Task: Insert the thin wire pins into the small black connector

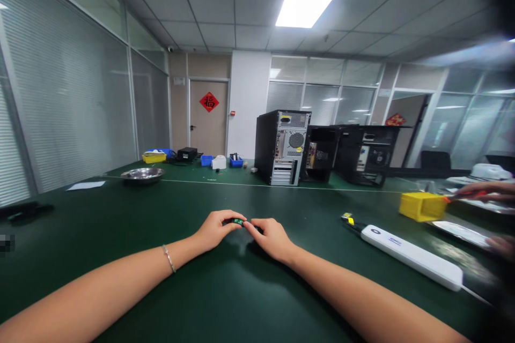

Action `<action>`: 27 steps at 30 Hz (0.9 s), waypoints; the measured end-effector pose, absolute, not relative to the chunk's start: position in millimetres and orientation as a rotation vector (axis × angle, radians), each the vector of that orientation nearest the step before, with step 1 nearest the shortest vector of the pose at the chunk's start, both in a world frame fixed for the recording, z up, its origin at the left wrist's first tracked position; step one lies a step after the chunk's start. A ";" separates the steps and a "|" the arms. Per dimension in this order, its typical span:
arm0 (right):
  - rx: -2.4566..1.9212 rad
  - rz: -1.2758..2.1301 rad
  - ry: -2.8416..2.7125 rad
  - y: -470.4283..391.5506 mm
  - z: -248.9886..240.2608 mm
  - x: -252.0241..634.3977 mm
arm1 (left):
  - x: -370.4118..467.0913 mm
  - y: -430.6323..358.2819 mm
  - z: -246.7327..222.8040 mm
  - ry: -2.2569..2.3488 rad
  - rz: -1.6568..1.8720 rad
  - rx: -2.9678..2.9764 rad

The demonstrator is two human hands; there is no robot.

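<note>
Over the middle of the table, my left hand (216, 229) pinches a small green circuit board (238, 222) between thumb and fingers. My right hand (270, 237) meets it from the other side, closed, with its fingertips against the board's right end. Something dark shows between the right thumb and fingers, too small to make out. Both hands are just above the dark green tabletop (193, 300). Part of the board is hidden by my fingertips.
A white power strip (412, 257) lies to the right. Beyond it, another person's hand (488, 193) holds an orange-red tool near a yellow bin (422, 206). Computer cases (284, 147) stand at the back. A metal bowl (142, 174) sits at the back left.
</note>
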State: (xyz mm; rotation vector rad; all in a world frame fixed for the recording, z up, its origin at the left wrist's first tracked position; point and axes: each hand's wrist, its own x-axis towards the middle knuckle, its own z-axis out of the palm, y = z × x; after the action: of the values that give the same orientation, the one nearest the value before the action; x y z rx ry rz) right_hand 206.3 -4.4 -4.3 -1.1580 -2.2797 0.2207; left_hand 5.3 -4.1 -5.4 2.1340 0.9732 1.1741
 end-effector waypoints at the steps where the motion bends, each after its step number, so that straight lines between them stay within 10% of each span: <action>1: -1.157 0.223 -2.279 -4.6 -4.1 206.4 | 5.3 -3.1 -6.2 0.957 1.168 2.112; 27: -1.133 0.233 -2.193 -0.5 -7.6 206.2 | 10.1 2.9 -11.7 0.919 1.322 1.585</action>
State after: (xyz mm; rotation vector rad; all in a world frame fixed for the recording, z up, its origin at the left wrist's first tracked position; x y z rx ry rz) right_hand 206.2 -0.5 -7.6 -1.1333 -2.1934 0.2329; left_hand 10.1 2.9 -11.7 1.5849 0.9189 1.3217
